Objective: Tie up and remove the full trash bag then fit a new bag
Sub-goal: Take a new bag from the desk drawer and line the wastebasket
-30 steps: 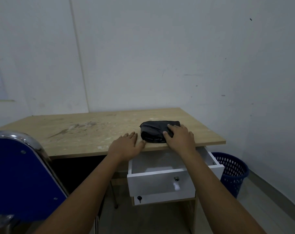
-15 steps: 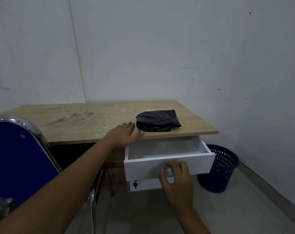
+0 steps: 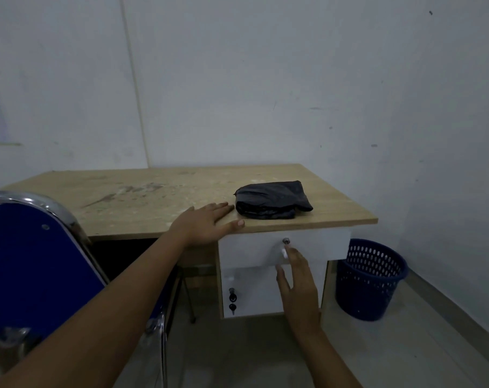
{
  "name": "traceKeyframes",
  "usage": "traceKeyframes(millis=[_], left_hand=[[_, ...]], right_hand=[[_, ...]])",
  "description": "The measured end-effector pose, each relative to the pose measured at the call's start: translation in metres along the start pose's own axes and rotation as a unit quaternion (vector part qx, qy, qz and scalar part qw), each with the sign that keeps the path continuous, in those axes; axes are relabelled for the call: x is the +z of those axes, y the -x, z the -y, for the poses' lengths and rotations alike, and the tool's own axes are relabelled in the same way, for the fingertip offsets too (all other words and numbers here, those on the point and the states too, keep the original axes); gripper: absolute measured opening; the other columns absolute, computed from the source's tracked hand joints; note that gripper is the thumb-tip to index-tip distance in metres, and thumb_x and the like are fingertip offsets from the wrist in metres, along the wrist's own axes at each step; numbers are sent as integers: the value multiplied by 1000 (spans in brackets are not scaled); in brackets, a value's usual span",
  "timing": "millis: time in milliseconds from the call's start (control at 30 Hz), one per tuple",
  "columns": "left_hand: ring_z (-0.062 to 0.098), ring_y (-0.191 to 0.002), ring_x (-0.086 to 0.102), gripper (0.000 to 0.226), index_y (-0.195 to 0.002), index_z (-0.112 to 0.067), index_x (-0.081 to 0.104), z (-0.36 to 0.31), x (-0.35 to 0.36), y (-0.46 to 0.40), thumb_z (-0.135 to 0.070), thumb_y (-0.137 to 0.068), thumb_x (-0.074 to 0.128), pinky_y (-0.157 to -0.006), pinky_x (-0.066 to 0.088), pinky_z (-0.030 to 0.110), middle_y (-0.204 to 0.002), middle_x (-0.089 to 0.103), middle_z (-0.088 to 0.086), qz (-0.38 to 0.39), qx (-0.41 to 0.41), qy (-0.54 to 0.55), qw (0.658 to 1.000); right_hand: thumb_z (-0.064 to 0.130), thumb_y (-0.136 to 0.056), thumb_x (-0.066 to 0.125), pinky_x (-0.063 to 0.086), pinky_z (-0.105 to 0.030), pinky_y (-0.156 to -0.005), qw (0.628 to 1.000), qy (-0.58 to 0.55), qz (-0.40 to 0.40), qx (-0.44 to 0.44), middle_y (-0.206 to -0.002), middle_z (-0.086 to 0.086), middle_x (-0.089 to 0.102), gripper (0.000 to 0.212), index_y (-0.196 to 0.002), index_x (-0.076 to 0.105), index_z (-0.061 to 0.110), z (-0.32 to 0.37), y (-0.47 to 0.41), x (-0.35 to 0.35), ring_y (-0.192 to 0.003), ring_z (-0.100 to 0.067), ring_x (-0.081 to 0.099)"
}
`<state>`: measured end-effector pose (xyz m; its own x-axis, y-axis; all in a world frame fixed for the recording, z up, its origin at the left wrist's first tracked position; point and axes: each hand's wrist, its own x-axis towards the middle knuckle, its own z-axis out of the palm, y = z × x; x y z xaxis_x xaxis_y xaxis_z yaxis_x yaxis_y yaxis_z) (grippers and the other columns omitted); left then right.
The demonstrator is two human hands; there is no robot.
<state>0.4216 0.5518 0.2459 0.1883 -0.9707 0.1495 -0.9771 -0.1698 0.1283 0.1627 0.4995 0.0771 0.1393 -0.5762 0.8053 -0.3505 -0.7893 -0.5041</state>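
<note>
One wooden bench (image 3: 153, 203) against the wall serves as the landmark. One folded black trash bag (image 3: 274, 199) lies on the bench top near its front right corner, touched by neither hand. One left hand (image 3: 202, 224) rests palm down on the front edge of the bench, just left of the bag, its fingers (image 3: 221, 207) straight and released, thumb along the edge. Below the bench top at its right end sits one white drawer (image 3: 251, 250), closed flush, with one round lock (image 3: 286, 241) in its front. One right hand (image 3: 299, 278) is at the drawer front, fingers extended and holding nothing, fingertips at the handle below the lock. Under the drawer is one white cabinet door (image 3: 254, 292) with two dark keys (image 3: 232, 301) hanging at its left side. One blue perforated trash bin (image 3: 369, 278) stands on the floor just right of the bench. One blue chair (image 3: 27, 264) with a chrome frame stands in front of the bench at its left.
</note>
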Motion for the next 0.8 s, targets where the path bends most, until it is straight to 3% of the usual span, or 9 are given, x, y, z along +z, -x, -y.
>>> traceKeyframes(millis=[100,267,333,433,500,567,667,800], left_hand=[[11,-159,20,107,-164,-47,18,-1,1,0,-105,-74,12,-126,15,59,-172,20,-17,-14,-3,1,1000],[11,-159,19,106,-163,-48,18,0,2,-1,-105,-74,12,-127,13,60,-172,20,-18,-15,-6,1,1000],[11,-159,20,105,-163,-49,18,0,3,-2,-105,-74,12,-126,13,61,-171,21,-19,-18,-5,2,1000],[11,-158,21,104,-163,-49,19,0,3,-1,-105,-74,13,-126,15,60,-171,22,-19,-21,-7,3,1000],[12,-158,23,103,-162,-50,19,-1,3,-1,-105,-74,14,-126,16,59,-171,23,-18,-21,-11,5,1000],[13,-158,24,103,-162,-51,20,-1,2,0,-105,-74,14,-126,17,58,-171,23,-18,-23,-12,4,1000],[13,-157,25,102,-161,-51,20,-2,2,1,-105,-74,14,-126,19,58,-171,24,-17,-24,-16,5,1000],[13,-157,25,101,-161,-51,20,-4,0,3,-104,-75,15,-126,20,59,-170,24,-18,-20,-15,6,1000]], right_hand=[[11,-102,70,29,-6,-119,1000,-6,17,12,-170,-2,41,66,-162,43,9,-6,17,11,-156,-6,37],[13,-106,64,31,7,-100,998,-9,54,39,-175,6,31,68,-167,34,17,-12,10,30,-151,18,24],[13,-108,60,40,-3,-97,997,-10,66,48,-178,11,19,72,-170,24,22,-15,-1,39,-151,16,22],[15,-109,55,58,-25,-88,994,-25,88,54,-178,23,-1,83,-172,4,32,-21,-14,51,-151,-8,38],[16,-107,57,62,-42,-96,992,-31,112,52,-177,23,-6,90,-171,-4,35,-25,-18,56,-155,-24,39],[19,-105,61,49,-52,-117,988,-28,142,53,-177,21,-12,98,-170,-10,35,-31,-20,59,-161,-25,25],[23,-100,67,19,-50,-133,982,-15,183,50,-174,22,-23,108,-169,-17,33,-37,-26,60,-163,-17,10],[28,-103,64,15,-47,-134,985,-13,167,45,-176,21,-15,97,-171,-6,28,-37,-20,52,-166,-12,4]])
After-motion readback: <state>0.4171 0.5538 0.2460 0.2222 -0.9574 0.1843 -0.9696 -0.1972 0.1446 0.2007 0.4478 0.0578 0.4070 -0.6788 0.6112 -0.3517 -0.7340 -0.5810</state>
